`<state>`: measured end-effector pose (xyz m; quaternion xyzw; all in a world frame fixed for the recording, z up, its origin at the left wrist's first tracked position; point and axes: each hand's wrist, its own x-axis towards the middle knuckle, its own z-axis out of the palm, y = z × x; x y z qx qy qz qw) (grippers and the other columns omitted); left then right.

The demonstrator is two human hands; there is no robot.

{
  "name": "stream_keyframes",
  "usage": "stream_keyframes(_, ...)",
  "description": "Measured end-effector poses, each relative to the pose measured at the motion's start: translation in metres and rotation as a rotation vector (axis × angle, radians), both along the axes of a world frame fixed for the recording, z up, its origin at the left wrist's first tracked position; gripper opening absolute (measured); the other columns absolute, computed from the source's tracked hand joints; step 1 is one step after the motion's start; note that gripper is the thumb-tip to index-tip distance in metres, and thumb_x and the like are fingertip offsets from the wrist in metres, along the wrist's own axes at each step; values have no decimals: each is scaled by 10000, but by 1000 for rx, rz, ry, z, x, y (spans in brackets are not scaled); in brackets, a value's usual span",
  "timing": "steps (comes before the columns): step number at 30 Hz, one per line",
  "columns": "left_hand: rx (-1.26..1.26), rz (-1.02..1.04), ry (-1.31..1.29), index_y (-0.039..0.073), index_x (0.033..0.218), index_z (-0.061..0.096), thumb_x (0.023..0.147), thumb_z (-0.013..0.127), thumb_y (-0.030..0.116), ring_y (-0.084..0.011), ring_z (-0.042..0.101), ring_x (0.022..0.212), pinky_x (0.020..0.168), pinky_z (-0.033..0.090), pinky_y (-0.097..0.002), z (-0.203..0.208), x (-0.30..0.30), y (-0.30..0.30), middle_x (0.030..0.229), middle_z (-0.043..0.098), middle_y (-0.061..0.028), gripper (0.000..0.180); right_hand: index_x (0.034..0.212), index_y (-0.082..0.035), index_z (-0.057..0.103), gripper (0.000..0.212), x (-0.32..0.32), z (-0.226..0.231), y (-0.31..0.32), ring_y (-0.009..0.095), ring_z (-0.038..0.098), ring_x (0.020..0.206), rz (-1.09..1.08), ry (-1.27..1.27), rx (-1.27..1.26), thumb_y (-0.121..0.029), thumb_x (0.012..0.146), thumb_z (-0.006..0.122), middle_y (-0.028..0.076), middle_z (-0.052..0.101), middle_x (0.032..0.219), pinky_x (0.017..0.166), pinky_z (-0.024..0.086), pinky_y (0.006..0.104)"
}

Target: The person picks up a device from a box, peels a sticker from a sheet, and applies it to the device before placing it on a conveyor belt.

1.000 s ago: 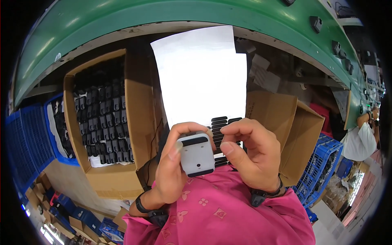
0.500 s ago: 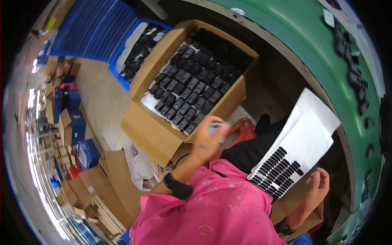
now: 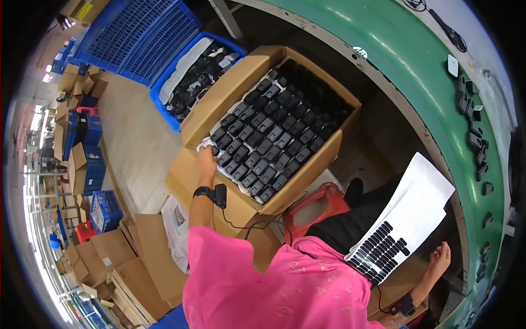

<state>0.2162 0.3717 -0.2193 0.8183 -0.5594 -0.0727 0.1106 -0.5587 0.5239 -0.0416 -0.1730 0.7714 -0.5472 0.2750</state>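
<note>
My left hand (image 3: 206,160) reaches to the near left corner of an open cardboard box (image 3: 219,79). Its fingers close round a small black device (image 3: 215,149), beside crumpled white paper (image 3: 205,143). Rows of similar black devices (image 3: 257,137) fill the box in a tight layer. Over my lap lies a white sheet (image 3: 419,189) bearing many small black oblong stickers (image 3: 378,249) on its lower part. To the right of the sheet, my right hand (image 3: 440,257) hangs with its fingers curled together; what they hold, if anything, is hidden.
A red plastic stool (image 3: 331,203) stands by my leg. Behind the box is a blue crate (image 3: 159,90) of black parts. Along the right curves a green workbench (image 3: 438,109) with more black devices (image 3: 475,140). A cable (image 3: 246,226) trails from my left wrist.
My left hand has swung forward and left from before my chest to the box's corner. My right hand has shifted slightly down and to the right. The view has shifted a little.
</note>
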Motion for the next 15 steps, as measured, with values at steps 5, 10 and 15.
stream_keyframes(5,248,81,-123,-11,967,600,729,593,-59,-433,591,994,845,500,-480,-32,29,-14,1061,580,-246,243,962,-97,626,124,-9,-11,27,5,462,601,18,2,48,-219,944,607,-48,550,720,528,356,149)
stream_keyframes(10,312,-58,-31,-7,965,614,740,552,-57,-424,588,1014,868,491,-469,-59,58,-17,1037,593,-261,239,942,-103,623,99,-1,-21,31,8,437,554,13,-16,54,-202,938,612,-46,540,704,490,328,144)
stream_keyframes(15,-20,-252,23,-1,1015,593,784,498,-14,-439,553,968,802,445,-505,-70,94,1,991,596,-258,251,976,-75,635,176,-18,-26,23,11,433,562,73,-5,62,-241,915,642,-46,538,700,492,343,143)
